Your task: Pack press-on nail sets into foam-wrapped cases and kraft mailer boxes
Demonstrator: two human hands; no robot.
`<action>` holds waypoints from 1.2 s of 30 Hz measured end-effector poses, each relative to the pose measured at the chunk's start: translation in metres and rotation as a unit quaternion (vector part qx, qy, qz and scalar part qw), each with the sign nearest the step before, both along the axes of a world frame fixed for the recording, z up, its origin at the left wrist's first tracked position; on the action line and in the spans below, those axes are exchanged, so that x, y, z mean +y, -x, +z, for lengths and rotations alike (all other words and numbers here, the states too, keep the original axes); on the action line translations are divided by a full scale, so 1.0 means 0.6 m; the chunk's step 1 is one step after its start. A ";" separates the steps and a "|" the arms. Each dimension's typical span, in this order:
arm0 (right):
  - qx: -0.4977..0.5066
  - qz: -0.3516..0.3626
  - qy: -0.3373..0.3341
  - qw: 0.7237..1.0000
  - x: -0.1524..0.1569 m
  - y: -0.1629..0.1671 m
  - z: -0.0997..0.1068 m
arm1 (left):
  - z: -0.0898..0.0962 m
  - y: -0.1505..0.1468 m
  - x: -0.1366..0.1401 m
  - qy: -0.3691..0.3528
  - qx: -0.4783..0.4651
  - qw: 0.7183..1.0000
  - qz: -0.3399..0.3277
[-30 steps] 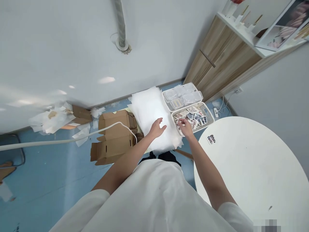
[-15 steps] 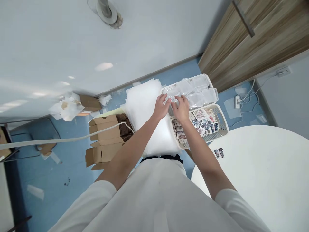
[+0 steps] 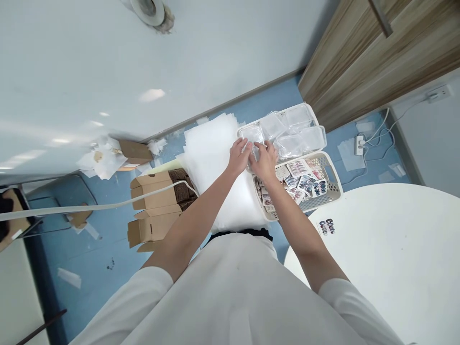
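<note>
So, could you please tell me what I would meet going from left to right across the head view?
Crumpled white paper, opened-out cardboard, the left hand, the right hand, a small printed card on the round white table, a white power strip, then the wall socket.

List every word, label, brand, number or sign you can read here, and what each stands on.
No text is readable.
Small patterned cards in the cream perforated plastic basket: any print is too small.
White card with dark ovals on the round white table: also too small.
Clear plastic boxes by the hands: no lettering visible.
</note>
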State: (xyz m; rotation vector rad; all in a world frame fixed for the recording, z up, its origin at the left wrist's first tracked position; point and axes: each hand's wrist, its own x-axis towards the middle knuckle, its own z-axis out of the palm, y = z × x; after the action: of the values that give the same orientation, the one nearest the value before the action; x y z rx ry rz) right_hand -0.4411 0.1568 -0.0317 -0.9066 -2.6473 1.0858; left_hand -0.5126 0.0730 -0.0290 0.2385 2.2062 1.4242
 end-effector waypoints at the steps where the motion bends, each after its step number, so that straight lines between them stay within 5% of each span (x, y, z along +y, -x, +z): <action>1: 0.016 0.000 0.008 1.000 -0.002 -0.004 0.002 | 0.004 -0.003 -0.002 -0.015 -0.001 1.000 0.005; 11: 0.177 -0.072 0.105 0.976 -0.085 -0.109 0.053 | 0.069 -0.093 -0.094 -0.158 0.017 0.987 -0.005; 19: 0.197 -0.243 0.203 0.928 -0.186 -0.270 0.080 | 0.058 -0.214 -0.192 -0.211 -0.016 0.977 -0.032; 26: 0.248 -0.383 0.299 0.838 -0.255 -0.385 0.080 | 0.061 -0.291 -0.215 -0.210 -0.189 0.953 -0.106; 36: 0.371 -0.486 0.388 0.689 -0.285 -0.550 0.122 | 0.078 -0.414 -0.167 -0.205 -0.306 0.888 -0.275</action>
State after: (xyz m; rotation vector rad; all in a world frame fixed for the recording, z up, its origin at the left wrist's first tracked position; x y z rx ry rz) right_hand -0.1110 -0.0140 0.0415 -1.3174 -0.7325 1.6646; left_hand -0.2639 -0.0273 0.0177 0.4445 1.1883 1.3674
